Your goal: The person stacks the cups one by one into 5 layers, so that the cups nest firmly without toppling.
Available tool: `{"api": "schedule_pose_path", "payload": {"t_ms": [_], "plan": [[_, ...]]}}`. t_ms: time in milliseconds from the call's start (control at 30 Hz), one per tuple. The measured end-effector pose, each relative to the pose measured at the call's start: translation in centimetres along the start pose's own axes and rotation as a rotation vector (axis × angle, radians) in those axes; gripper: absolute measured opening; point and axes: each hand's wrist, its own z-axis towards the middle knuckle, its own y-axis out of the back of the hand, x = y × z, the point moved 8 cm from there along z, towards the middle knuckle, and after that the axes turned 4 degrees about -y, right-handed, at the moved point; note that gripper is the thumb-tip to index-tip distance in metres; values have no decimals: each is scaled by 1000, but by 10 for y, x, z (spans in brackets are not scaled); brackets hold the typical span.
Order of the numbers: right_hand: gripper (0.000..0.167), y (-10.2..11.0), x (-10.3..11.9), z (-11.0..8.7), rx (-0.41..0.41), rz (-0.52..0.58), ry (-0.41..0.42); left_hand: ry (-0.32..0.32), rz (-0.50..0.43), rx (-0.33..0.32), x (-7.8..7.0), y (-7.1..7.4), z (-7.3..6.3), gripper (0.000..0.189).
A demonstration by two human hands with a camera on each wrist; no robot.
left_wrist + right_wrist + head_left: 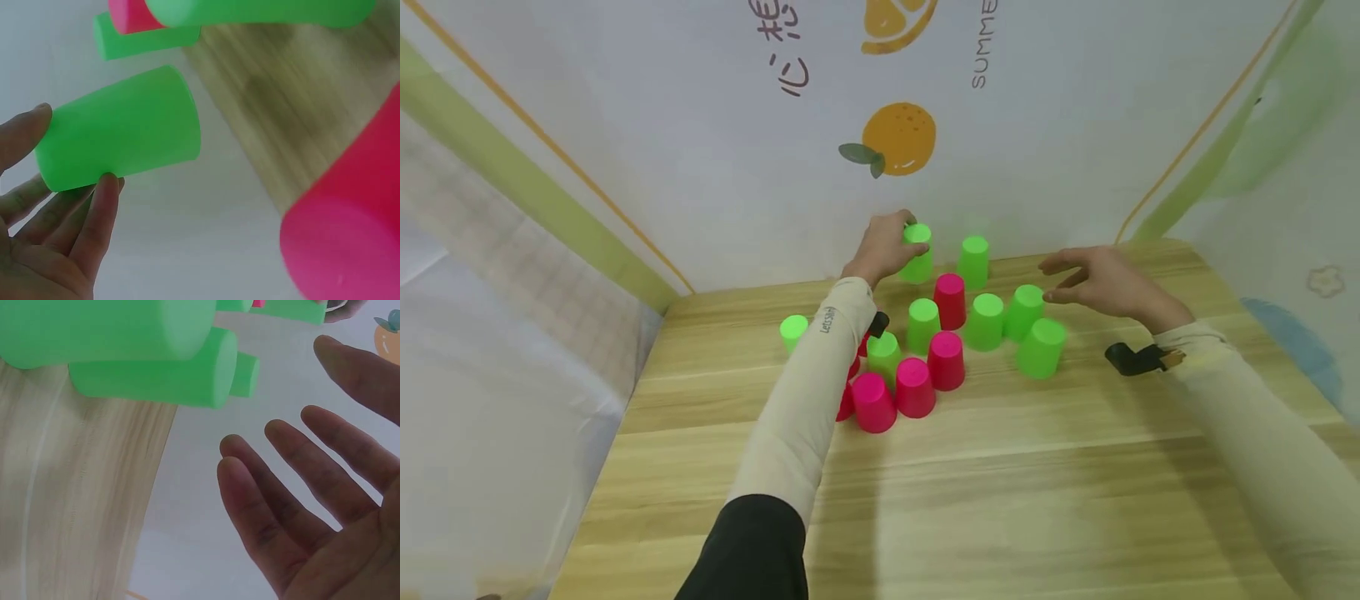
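At the back of the table my left hand point(883, 246) grips an upside-down green cup point(916, 260) near its closed end. Thumb and fingers lie on opposite sides of that cup point(122, 131) in the left wrist view. My right hand point(1105, 279) hovers at the right with its fingers apart and holds nothing. Nearest to it stands a green cup point(1025, 310), just off the fingertips. In the right wrist view the palm of my right hand point(350, 562) faces the camera, beside several green cups.
More upside-down green cups point(985, 323) and pink-red cups point(874, 404) stand grouped mid-table. My left forearm partly hides some of them, with one green cup point(793, 332) to its left. Behind the wooden table point(1000, 500) hangs a white printed cloth point(1037, 167).
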Motion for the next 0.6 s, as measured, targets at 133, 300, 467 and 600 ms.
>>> {"api": "schedule_pose_path", "payload": {"t_ms": [133, 300, 467, 600], "plan": [[47, -2, -3, -4, -13, -6, 13, 36, 48, 40, 2, -9, 1, 46], [45, -8, -9, -9, -16, -38, 20, 122, 57, 90, 11, -21, -3, 47], [46, -8, -14, -9, -7, -50, 13, 183, 41, 100, 16, -26, 0, 48], [45, -6, -13, -7, -4, -48, 6, 184, 69, 129, 14, -30, 8, 50]]}}
